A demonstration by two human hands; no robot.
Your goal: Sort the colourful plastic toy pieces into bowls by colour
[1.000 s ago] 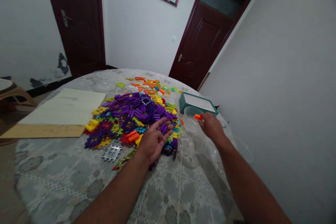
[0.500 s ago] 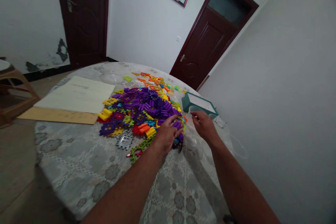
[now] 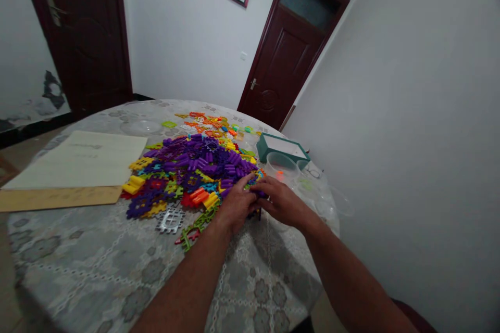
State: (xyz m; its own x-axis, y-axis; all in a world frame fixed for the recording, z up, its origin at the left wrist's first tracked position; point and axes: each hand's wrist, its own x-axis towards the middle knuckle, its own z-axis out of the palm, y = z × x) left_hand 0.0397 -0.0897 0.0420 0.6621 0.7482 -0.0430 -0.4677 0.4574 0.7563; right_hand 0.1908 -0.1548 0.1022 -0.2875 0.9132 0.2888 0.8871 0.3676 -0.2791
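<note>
A heaped pile of plastic interlocking toy pieces (image 3: 203,158), mostly purple, lies on the table. My left hand (image 3: 239,203) rests on its near right edge, fingers apart over purple pieces. My right hand (image 3: 283,200) comes in from the right and meets it there. Its fingers are bent down among the pieces beside my left fingertips; what they grip is hidden. Just beyond my right hand stands a clear plastic bowl (image 3: 287,162) with a small orange piece (image 3: 279,173) showing through it. An orange piece (image 3: 200,196) and a yellow piece (image 3: 211,201) lie left of my left hand.
A green-edged box (image 3: 284,149) sits behind the bowls. More clear containers (image 3: 320,190) stand at right, one with a light green piece (image 3: 307,184). Orange pieces (image 3: 211,125) spread behind the pile. A pale board (image 3: 78,158) lies at left on the patterned tablecloth (image 3: 94,265).
My right hand has moved left from the clear bowl to the pile, next to my left hand. An orange piece now shows in the bowl. The view has swung to the right.
</note>
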